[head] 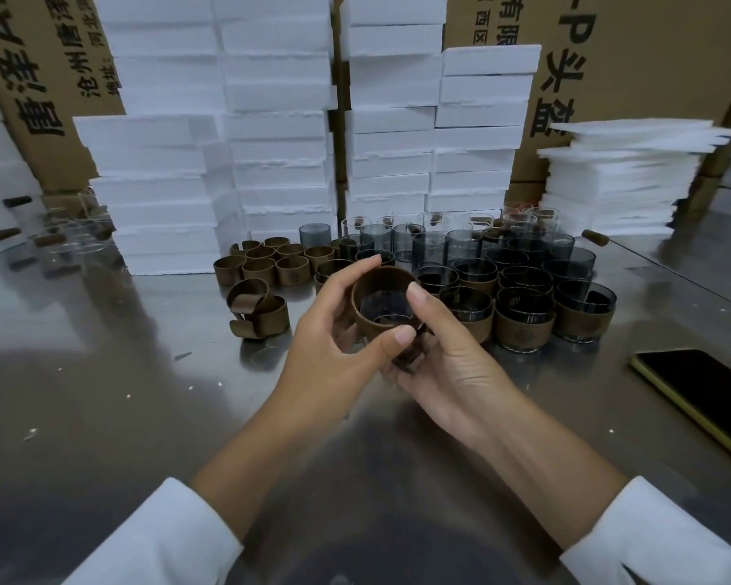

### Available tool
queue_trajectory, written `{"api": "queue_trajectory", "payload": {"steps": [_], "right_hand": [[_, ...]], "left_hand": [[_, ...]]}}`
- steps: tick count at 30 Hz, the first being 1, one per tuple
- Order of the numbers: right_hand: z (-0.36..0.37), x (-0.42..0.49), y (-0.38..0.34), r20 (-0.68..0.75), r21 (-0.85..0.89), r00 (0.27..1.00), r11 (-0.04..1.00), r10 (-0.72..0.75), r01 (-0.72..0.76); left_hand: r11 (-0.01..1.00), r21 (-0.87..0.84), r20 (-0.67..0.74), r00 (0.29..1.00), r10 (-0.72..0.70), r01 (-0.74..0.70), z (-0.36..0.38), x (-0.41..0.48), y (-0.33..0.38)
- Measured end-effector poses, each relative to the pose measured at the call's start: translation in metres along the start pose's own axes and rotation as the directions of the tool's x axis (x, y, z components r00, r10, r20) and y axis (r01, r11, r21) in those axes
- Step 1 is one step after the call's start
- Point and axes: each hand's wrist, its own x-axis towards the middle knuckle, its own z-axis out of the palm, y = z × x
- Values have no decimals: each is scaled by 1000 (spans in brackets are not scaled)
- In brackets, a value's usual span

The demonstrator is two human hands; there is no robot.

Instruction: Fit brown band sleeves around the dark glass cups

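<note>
Held up over the steel table (102,394), near mid-view, between both hands: one dark glass cup (387,308) sitting inside a brown band sleeve (368,325). Judged only partly fitted, with sleeve rim standing above cup rim; could not tell how deep the glass sat. Gripped by left hand (326,339), fingers curled over the far rim, thumb pressed on the near edge. Gripped by right hand (452,373) as well, thumb tip on the right rim, remaining fingers curled beneath the cup's base, mostly hidden. Neither hand relaxed, both wrapped on the piece.

Handling, as a guess: light, rigid, breakable, slick on bare glass; sleeve stiff but springy, grippier than the glass. Best taken across the banded wall, thumb opposite fingers, with support under the base while pushing the sleeve down. Risked a slip if pinched on bare glass alone.

Noted just behind and to the right: finished cups (524,323) wearing sleeves, bare dark cups (461,247) further back. Noted to the left: loose sleeves (266,268), uncoiled bands (256,310). Also seen: phone (701,394) at right edge, white foam blocks (271,120) and cardboard boxes (650,57) at the back
</note>
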Motion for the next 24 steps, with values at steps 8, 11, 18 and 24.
{"api": "queue_trajectory", "payload": {"steps": [8,11,18,24], "right_hand": [[-2,0,-1,1,16,1000,1000,-7,7],[-1,1,-2,25,1,999,1000,-20,20],[-3,3,0,13,19,999,999,-43,43],[-3,3,1,26,5,998,999,-53,53]], "left_hand": [[996,-69,25,998,-55,57,1,-3,4],[988,-109,16,994,-112,114,3,-4,0],[927,-287,80,970,-228,242,6,-3,-10],[871,-390,95,954,-285,299,4,-1,-13]]}}
